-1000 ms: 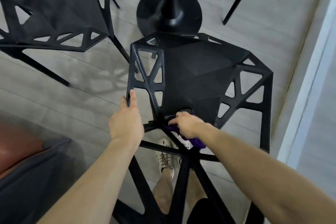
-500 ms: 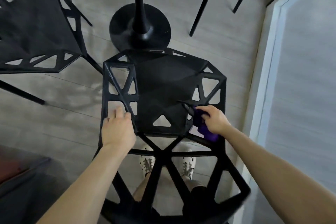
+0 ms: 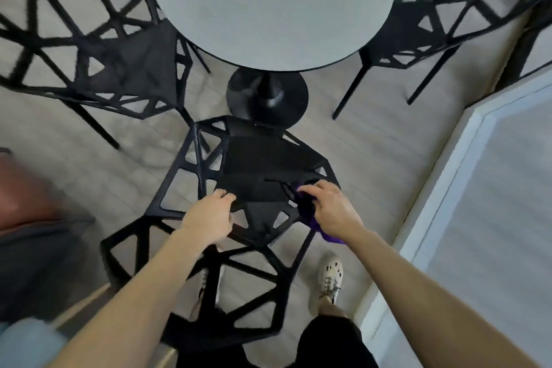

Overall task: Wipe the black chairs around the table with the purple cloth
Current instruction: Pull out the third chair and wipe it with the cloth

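Purple cloth [image 3: 310,215] in right hand [image 3: 331,209] (on chair [image 3: 257,170])

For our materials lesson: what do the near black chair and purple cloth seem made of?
Near chair: probably moulded plastic or cast metal, matt black; rigid faceted struts. Purple cloth: soft fabric, bunched in the right hand.

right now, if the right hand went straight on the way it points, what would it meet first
Probably the seat of the near black chair: the right hand, gripping the purple cloth, points up-left across it. Depth is unclear.
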